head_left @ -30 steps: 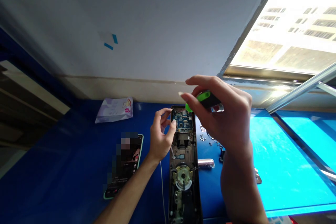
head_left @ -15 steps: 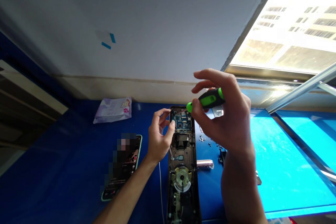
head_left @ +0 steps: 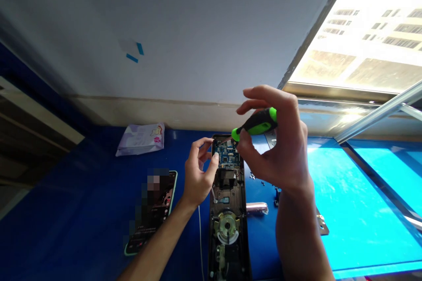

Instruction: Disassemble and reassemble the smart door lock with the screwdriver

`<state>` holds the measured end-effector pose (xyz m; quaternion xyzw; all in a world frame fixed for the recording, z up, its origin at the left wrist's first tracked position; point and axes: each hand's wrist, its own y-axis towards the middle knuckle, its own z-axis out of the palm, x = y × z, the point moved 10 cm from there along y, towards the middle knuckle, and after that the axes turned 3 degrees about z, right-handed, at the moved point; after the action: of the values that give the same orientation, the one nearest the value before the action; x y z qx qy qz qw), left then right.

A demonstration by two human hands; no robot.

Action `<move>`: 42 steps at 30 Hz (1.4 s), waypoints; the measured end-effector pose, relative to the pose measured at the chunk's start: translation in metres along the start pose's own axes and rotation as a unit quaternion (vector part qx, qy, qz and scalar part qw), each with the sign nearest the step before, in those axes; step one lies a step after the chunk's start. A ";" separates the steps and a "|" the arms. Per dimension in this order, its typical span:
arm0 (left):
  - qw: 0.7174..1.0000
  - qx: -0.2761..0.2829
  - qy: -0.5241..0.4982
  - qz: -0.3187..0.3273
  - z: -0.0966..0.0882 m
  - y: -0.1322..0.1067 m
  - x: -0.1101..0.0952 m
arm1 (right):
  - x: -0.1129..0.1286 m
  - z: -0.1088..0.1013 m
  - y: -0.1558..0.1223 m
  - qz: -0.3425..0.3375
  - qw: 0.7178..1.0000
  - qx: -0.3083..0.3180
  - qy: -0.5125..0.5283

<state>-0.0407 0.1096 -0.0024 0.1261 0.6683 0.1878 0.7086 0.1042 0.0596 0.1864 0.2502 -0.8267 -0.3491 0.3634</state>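
Observation:
A long, dark electronic door lock (head_left: 227,202) lies opened up on the blue table. At its far end sits a blue circuit board (head_left: 227,154); nearer to me is a round metal mechanism (head_left: 227,227). My left hand (head_left: 200,171) grips the lock's far left edge, its thumb by the board and its index finger at the top corner. Held in my right hand (head_left: 280,145) is a green and black screwdriver (head_left: 255,125), tilted over the board. Its shaft points down-left at the board's upper left corner; whether the tip touches a screw is too small to tell.
To the left are a phone (head_left: 151,215) and a purple packet (head_left: 141,139). Right of the lock lie small screws (head_left: 252,176), a pink wrapped cylinder (head_left: 257,208) and a metal plate (head_left: 323,225). A white cable (head_left: 201,241) runs along the lock's left side. The wall (head_left: 184,30) rises behind.
My right hand and the screwdriver have shifted slightly left, and the handle has turned in my fingers. My left hand keeps its place on the lock.

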 end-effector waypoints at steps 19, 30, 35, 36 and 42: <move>1.000 -0.001 0.012 0.005 0.000 0.001 -0.003 | -0.004 -0.001 -0.003 0.027 1.000 0.014 -0.007; 0.999 0.003 0.027 0.022 -0.001 0.001 -0.005 | -0.001 -0.003 0.000 0.035 0.999 0.036 -0.005; 0.998 0.017 0.045 0.032 0.001 0.001 -0.008 | -0.003 -0.004 -0.002 0.040 0.998 0.027 0.028; 0.998 0.023 0.052 0.032 0.001 0.001 -0.009 | -0.003 -0.006 -0.001 0.041 0.998 0.017 0.034; 0.994 0.033 0.086 0.055 0.000 0.004 -0.019 | -0.005 -0.023 0.000 0.057 0.995 -0.044 0.070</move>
<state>-0.0420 0.1052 0.0162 0.1688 0.7249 0.2146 0.6325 0.1251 0.0541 0.1950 0.2102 -0.7957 -0.3458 0.4506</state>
